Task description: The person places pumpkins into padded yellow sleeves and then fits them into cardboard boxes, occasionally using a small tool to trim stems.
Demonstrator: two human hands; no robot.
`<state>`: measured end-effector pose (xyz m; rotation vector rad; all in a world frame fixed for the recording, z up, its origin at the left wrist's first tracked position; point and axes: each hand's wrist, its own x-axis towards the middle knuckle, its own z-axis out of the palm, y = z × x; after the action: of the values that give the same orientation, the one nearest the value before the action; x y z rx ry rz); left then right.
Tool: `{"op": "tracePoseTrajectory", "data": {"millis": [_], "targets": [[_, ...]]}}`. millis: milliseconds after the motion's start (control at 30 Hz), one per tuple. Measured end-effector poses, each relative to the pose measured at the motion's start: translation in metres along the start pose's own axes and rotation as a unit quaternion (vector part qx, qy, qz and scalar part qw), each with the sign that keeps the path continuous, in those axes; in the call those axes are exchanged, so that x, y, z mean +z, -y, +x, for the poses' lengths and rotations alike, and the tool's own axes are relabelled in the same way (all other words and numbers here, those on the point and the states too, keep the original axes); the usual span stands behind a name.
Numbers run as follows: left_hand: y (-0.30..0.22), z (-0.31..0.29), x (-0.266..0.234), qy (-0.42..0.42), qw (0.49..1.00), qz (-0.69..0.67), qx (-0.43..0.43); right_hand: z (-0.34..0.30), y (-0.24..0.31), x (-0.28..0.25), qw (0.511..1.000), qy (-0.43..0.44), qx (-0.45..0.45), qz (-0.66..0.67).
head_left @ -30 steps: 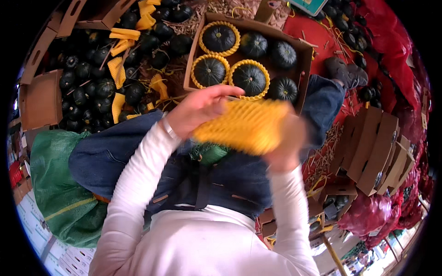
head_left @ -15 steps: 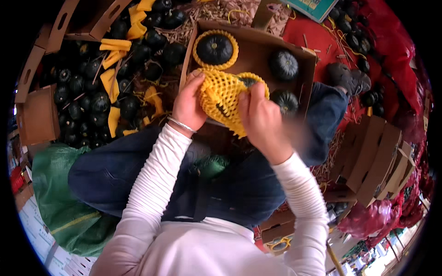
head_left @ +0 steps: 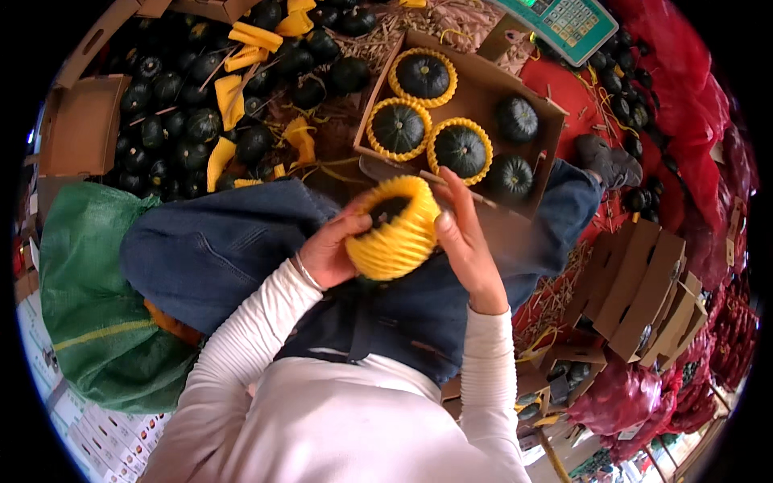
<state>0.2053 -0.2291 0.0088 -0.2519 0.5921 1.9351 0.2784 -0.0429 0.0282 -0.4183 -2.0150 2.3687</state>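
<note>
My left hand (head_left: 328, 251) grips a yellow foam net sleeve (head_left: 394, 251) above my lap, thumb at its rim. Something dark, apparently a dark green squash, shows through the sleeve's opening. Just to the right, my right hand (head_left: 471, 256) is open, its fingers pointing up and close to the sleeve; whether they touch it I cannot tell. Beyond my hands stands a cardboard box (head_left: 527, 78). Three squashes in yellow sleeves, among them one near the front (head_left: 460, 150), sit in its left and middle part. Two bare squashes, one of them farther back (head_left: 516, 118), lie along its right side.
Many loose dark squashes (head_left: 203, 125) lie at the left with flat yellow sleeves (head_left: 230, 101) among them. A scale (head_left: 570, 24) stands at the far right. Folded cartons (head_left: 620, 282) lean at the right, and a green sack (head_left: 105, 322) lies by my left knee.
My hands have come back from over the box toward my lap. The sleeve, stretched between both hands before, is now rounded in my left hand. My right hand has opened away from it.
</note>
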Motion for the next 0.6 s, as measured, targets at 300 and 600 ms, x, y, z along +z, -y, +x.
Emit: {"op": "tracePoseTrajectory", "data": {"millis": [300,600], "targets": [[-0.007,-0.019,0.020,-0.040,0.993,0.088,0.065,-0.021,-0.003,0.008,0.978,0.070,0.052,0.190],[-0.007,0.000,0.012,-0.049,0.853,0.486,0.185,-0.005,0.013,0.049,0.888,-0.016,-0.117,-0.444]]}}
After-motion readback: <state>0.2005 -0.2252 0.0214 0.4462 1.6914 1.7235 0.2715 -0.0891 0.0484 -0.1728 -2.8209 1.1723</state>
